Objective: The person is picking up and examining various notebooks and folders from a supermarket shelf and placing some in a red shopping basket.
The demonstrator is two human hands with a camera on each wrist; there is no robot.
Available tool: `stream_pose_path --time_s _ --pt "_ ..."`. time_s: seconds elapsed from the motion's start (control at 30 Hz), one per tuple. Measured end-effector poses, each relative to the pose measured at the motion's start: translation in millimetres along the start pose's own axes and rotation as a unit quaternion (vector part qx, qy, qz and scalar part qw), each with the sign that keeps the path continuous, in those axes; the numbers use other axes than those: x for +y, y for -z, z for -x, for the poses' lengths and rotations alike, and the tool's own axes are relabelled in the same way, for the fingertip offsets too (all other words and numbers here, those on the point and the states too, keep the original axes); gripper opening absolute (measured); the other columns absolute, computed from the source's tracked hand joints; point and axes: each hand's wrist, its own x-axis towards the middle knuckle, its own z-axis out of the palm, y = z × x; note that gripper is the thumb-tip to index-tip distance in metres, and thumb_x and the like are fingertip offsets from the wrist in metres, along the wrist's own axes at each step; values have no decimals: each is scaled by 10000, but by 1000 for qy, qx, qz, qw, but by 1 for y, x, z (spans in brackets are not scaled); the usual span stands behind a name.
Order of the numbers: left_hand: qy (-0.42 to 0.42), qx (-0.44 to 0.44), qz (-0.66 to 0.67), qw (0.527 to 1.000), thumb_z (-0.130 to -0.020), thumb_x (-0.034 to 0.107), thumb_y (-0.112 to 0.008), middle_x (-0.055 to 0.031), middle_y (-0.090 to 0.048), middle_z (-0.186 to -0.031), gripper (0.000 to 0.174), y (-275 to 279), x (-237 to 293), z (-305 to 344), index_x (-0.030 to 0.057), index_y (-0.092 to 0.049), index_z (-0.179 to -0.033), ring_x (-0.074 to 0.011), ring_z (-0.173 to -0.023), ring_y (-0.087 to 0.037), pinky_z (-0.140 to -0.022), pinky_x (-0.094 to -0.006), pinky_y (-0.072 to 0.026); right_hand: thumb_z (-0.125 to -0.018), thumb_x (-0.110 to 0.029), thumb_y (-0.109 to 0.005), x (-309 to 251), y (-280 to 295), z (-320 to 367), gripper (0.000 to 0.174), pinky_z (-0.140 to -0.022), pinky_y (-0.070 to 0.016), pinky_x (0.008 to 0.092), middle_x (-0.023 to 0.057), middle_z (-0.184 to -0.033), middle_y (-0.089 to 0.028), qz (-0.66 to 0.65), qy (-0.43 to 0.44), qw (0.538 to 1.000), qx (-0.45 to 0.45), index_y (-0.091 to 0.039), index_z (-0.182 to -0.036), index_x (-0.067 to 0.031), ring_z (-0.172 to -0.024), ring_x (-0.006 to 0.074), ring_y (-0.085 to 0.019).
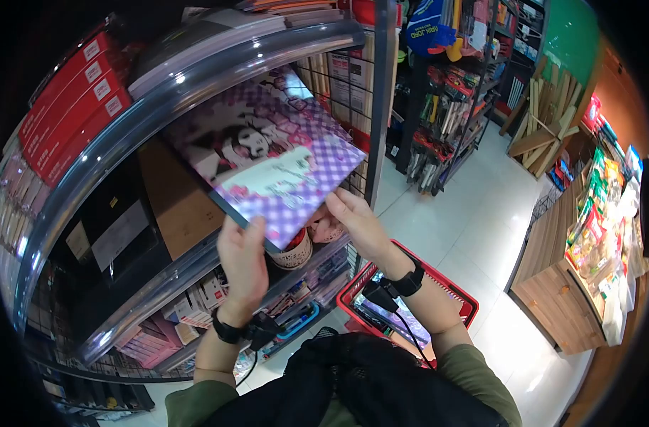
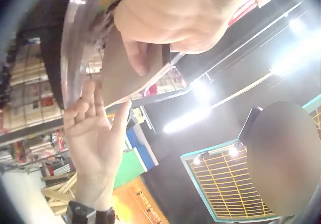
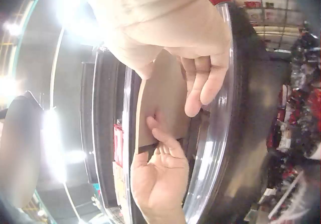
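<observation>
A flat purple checked book (image 1: 328, 167) with cartoon figures on its cover is held tilted in front of the shelf. My left hand (image 1: 242, 260) grips its near left corner, thumb over the cover and fingers underneath. At the near right edge, my right hand (image 1: 358, 226) pinches it between thumb and fingers. Both wrist views show the plain brown underside (image 3: 163, 96) of the book, with a hand at either end. Just below the book's near edge, a white patterned pot (image 1: 293, 256) stands on the shelf, partly covered by it.
Black and brown boards (image 1: 178, 196) lie on the curved-front shelf (image 1: 146, 288). Red boxes (image 1: 72, 110) stack on the upper level. A red shopping basket (image 1: 474, 313) with things inside is below my right forearm. A wooden counter (image 1: 559, 285) bears bagged goods on the right.
</observation>
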Motion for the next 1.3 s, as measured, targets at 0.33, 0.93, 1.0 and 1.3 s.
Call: stream_pose_path --time_s 0.33,0.93,1.0,1.3 --pt "216 -147 -63 963 -802 -36 -636 -81 -573 -1085 287 -2 -55 59 -44 -543 -1073 -136 -984 -555 -862 -289 -450 -901 -188 -551 12 30 49 329 -833 -443 271 52 -1072 -590 -126 30 977 168 -485 -1168 -7 -947 117 -566" --pt "274 -140 -149 940 -896 156 -571 -43 -650 -736 173 11 -122 70 -3 -635 -868 -75 -586 -594 -519 -190 -448 -855 -197 -625 108 150 245 384 -847 -432 261 41 -1075 -599 -83 -109 939 314 -518 -1165 3 -942 100 -555" --pt "298 -176 -168 923 -902 164 -561 -39 -649 -725 190 8 -134 75 -10 -629 -867 -71 -592 -598 -527 -188 -454 -852 -189 -630 120 157 265 361 -813 -444 254 35 -1046 -605 -50 -141 927 343 -523 -1141 0 -904 94 -556" --pt "349 -231 -201 886 -931 200 -506 -43 -650 -756 219 5 -158 77 -3 -588 -920 -76 -629 -611 -583 -186 -458 -835 -257 -658 153 166 304 224 -565 -383 203 -38 -781 -578 -50 -178 886 424 -574 -929 -72 -658 33 -487"
